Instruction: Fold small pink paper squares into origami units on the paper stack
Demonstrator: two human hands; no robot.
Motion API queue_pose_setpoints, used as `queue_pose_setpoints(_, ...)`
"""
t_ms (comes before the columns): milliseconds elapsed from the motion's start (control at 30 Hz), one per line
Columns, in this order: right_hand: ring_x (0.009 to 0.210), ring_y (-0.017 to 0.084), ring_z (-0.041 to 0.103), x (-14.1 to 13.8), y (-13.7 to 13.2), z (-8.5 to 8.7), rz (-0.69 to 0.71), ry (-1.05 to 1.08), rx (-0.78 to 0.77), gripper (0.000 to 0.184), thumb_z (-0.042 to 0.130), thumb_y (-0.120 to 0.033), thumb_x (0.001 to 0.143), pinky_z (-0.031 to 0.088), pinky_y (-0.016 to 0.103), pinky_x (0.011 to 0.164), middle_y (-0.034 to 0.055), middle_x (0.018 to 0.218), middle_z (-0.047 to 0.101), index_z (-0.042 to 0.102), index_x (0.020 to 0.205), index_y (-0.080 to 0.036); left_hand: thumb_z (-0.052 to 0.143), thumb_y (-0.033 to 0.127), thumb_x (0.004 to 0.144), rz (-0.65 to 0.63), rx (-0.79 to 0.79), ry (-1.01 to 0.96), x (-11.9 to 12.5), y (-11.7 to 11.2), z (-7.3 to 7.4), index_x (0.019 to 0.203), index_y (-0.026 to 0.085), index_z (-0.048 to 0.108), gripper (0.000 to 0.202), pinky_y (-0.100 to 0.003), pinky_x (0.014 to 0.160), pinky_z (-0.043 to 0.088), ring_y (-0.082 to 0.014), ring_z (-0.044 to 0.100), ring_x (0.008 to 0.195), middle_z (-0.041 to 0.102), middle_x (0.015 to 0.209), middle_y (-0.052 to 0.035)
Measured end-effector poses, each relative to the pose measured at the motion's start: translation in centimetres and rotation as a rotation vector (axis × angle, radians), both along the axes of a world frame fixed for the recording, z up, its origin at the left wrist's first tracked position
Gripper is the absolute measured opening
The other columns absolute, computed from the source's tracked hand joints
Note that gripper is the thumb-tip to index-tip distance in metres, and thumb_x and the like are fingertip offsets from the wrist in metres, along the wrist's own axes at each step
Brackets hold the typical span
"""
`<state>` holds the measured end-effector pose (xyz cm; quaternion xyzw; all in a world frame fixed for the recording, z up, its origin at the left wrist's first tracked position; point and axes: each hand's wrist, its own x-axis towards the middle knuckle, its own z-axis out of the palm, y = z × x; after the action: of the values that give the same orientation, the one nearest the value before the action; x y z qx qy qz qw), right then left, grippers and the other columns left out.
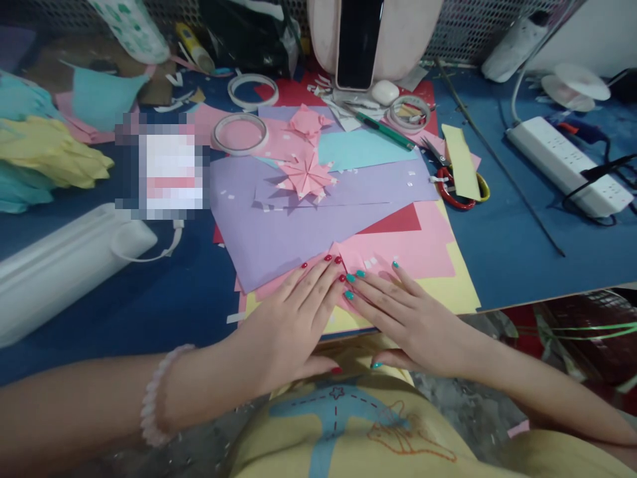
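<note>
Yellow shirt (288, 441) is nearest. Past it, the left hand (293, 318) and right hand (421, 318) lie palm down, flat, fingers straight, their tips close together on a folded pink paper (351, 256), partly covering it. It rests on sheets near the table's (517, 272) front edge. Beyond are a purple sheet (269, 242), pink star (308, 174) and, rightward, scissors (460, 204).

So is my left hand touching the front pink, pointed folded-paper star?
Apart. The head view shows an uncovered stretch of the large purple paper sheet between the left hand and the front pink folded-paper star.
</note>
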<state>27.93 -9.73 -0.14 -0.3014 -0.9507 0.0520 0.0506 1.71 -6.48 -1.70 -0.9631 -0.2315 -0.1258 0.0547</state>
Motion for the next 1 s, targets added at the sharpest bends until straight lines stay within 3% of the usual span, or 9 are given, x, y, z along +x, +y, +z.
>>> queue_pose_setpoints(100,0.153,0.028,0.04,-0.2,-0.2,0.0,-0.002,-0.021,-0.001,0.073,0.036,-0.059,0.108,0.035,0.052,0.125,0.0172,0.161,0.048,0.038,0.159,-0.006,0.063,0.078,0.087,0.005,-0.025,-0.01,-0.1,0.2,-0.1,0.142,-0.004,0.057,0.099,-0.045,0.116,0.041,-0.0384,0.053,0.14,0.055,0.15,-0.0275)
queue_pose_setpoints(233,0.154,0.027,0.04,-0.5,-0.5,0.0,-0.022,-0.022,-0.031,0.072,0.046,-0.053,0.105,0.037,0.048,0.125,0.0158,0.163,0.044,0.037,0.16,-0.007,0.046,0.08,0.094,-0.01,-0.079,-0.005,-0.3,0.8,-0.5,0.152,-0.002,0.045,0.101,-0.048,0.122,0.033,-0.037,0.043,0.149,0.044,0.159,-0.0268)
queue_pose_setpoints(433,0.149,0.03,0.046,-0.7,-0.7,-0.4,-0.027,0.007,0.01,0.076,0.061,-0.044,0.099,0.043,0.05,0.121,0.0162,0.159,0.051,0.034,0.162,-0.01,0.044,0.082,0.094,-0.022,-0.082,-0.035,-0.3,1.9,-0.8,0.16,0.001,0.033,0.105,-0.049,0.125,0.025,-0.0364,0.034,0.154,0.039,0.163,-0.0248)
queue_pose_setpoints(600,0.145,0.027,0.052,-0.9,-0.8,-0.9,-0.036,0.016,0.094,0.059,0.059,-0.033,0.102,0.045,0.046,0.12,0.0148,0.154,0.057,0.047,0.155,-0.011,0.024,0.071,0.104,-0.118,-0.133,0.004,-0.4,3.3,-0.3,0.158,0.003,0.037,0.087,-0.049,0.126,0.021,-0.0298,0.038,0.153,0.046,0.16,-0.0208)
queue_pose_setpoints(700,0.14,0.024,0.058,-1.0,-0.8,-0.8,-0.033,0.02,0.194,0.043,0.048,-0.024,0.106,0.048,0.042,0.119,0.0123,0.149,0.062,0.059,0.145,-0.01,0.03,0.069,0.105,-0.164,-0.176,0.06,-0.7,4.0,0.2,0.157,0.006,0.039,0.083,-0.049,0.125,0.024,-0.0295,0.041,0.151,0.048,0.159,-0.0201)
queue_pose_setpoints(800,0.134,0.021,0.063,-1.1,-0.9,-0.6,-0.034,0.042,0.245,0.039,0.042,-0.017,0.107,0.049,0.039,0.118,0.0086,0.142,0.067,0.064,0.139,-0.013,0.038,0.066,0.105,-0.162,-0.15,0.057,-0.8,3.9,0.5,0.154,0.008,0.047,0.075,-0.05,0.124,0.028,-0.0292,0.045,0.149,0.051,0.156,-0.0185)
queue_pose_setpoints(1000,0.126,0.014,0.069,-0.7,-1.5,-0.9,-0.035,0.283,0.28,0.034,0.043,-0.011,0.107,0.034,0.036,0.127,0.0033,0.121,0.079,0.074,0.121,-0.016,0.051,0.055,0.105,-0.165,0.003,-0.047,-0.4,2.3,0.9,0.135,0.007,0.064,0.058,-0.046,0.118,0.038,-0.0272,0.061,0.132,0.066,0.142,-0.015)
